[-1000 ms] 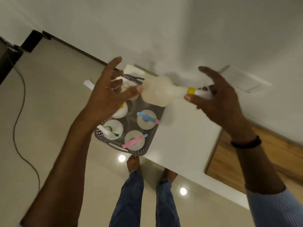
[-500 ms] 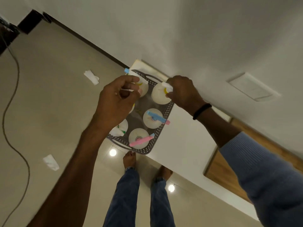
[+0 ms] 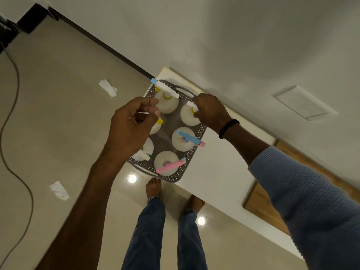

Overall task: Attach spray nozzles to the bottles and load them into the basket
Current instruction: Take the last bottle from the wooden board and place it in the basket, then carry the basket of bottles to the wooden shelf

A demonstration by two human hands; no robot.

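Observation:
A grey perforated basket (image 3: 187,166) sits on the corner of a white table (image 3: 224,172). Several white spray bottles stand in it, seen from above. One carries a blue nozzle (image 3: 188,137), one a pink nozzle (image 3: 169,166), and one at the back left a white nozzle with a blue tip (image 3: 165,89). My right hand (image 3: 211,112) grips the white and yellow nozzle of the back-right bottle (image 3: 187,117), which stands in the basket. My left hand (image 3: 130,129) hovers over the basket's left side with loosely curled fingers and nothing in it. It hides part of the left bottles.
Two white paper scraps (image 3: 108,88) (image 3: 59,190) and a dark cable (image 3: 17,178) lie on the beige floor. My legs and bare feet (image 3: 153,189) stand below the table edge. A wooden panel (image 3: 259,201) and a white wall plate (image 3: 303,102) are to the right.
A second ago the bottle lay sideways between both hands above the basket. It now stands in the back-right slot under my right hand. My left hand has let go and curled.

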